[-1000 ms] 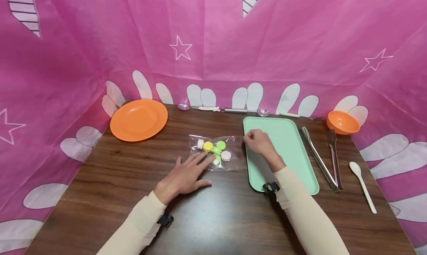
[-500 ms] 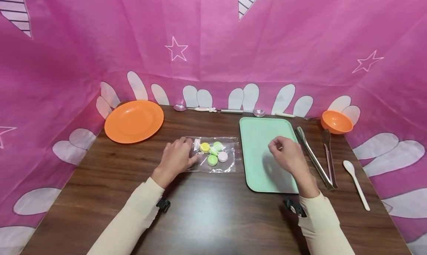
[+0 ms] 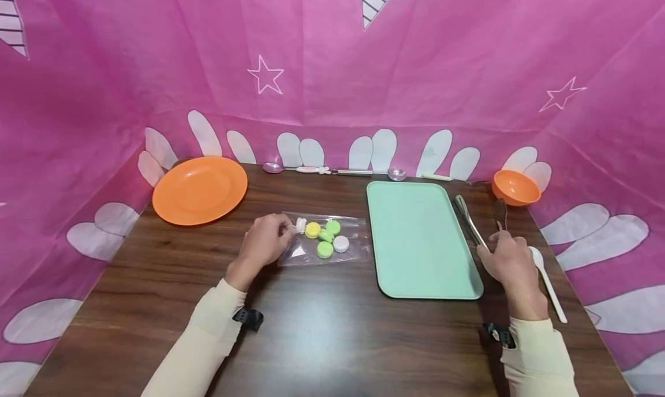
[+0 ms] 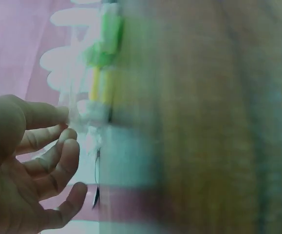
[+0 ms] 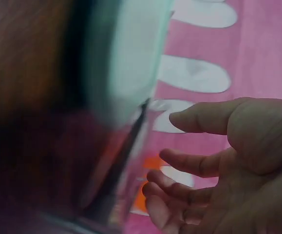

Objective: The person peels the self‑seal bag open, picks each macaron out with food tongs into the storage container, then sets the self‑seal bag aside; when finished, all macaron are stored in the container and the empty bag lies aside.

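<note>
Orange plate (image 3: 200,190): is lying on the wood-grain table (image 3: 306,339), beyond the left hand (image 3: 260,242) and to its left.
Left hand: is pinching the left end of the clear bag (image 3: 355,228) between thumb and forefinger; in its wrist view the other fingers are curving loosely.
Lilac-bowled spoon (image 3: 272,167): is lying well beyond the left hand, its handle pointing toward the right hand's (image 3: 511,262) side.
Clear bag: is extending from the left hand's fingertips toward the right hand, well apart from the latter.
Macaron-shaped pieces (image 3: 324,250): are sitting inside the bag, showing yellow, green and pale pink or white; a pale one on edge is lying nearest the left fingertips.
Metal-handled spoon (image 3: 358,172): is lying beyond both hands, sideways between them.
Mint-green tray (image 3: 423,241): is filling space between the hands, nearer the right.
Tongs (image 3: 470,218): are lying below the right hand's fingers, their arms spreading away from it, the near part being hidden.
Right hand: is reaching over the tongs, loose and ungripping, thumb and fingers parting; fingertip contact is remaining unclear.
Orange bowl (image 3: 516,187): is sitting beyond the right hand.
White spoon (image 3: 549,284): is lying just right of the right hand, its handle running back past the wrist.
</note>
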`<state>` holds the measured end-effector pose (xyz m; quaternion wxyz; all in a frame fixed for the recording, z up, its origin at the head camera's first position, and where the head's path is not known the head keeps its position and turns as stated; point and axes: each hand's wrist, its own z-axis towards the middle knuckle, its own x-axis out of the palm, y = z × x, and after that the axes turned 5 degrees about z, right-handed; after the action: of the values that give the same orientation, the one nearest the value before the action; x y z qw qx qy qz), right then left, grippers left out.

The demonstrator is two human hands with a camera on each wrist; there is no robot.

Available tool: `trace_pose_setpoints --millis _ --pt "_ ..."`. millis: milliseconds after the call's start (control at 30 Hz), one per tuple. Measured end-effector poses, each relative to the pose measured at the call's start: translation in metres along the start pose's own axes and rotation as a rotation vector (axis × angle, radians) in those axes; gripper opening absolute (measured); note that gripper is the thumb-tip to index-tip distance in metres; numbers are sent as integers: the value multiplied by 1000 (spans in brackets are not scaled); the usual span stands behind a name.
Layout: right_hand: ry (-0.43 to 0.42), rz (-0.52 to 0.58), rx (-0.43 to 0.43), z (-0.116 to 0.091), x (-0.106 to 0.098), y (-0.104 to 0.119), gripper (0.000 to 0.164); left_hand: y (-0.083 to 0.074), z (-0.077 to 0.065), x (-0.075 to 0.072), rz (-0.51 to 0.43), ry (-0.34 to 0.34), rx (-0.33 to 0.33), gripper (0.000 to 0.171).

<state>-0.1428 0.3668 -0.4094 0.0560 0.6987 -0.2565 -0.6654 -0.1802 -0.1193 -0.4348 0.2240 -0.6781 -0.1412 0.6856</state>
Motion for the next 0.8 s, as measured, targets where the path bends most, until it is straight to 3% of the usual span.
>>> trace_pose_setpoints --millis 100,233,467,633,800 --pt "61 8 60 9 6 -8 65 8 1 -6 -109 19 -31 9" --pt "104 19 82 20 13 -12 78 15 3 -10 -172 53 -22 10" --pt "122 18 51 29 14 -8 81 15 6 -8 -165 75 -20 12" --pt "33 7 31 23 8 -2 74 13 6 -5 -153 65 -3 13" --pt "22 -7 43 21 3 -9 88 9 5 -3 -151 58 22 12"
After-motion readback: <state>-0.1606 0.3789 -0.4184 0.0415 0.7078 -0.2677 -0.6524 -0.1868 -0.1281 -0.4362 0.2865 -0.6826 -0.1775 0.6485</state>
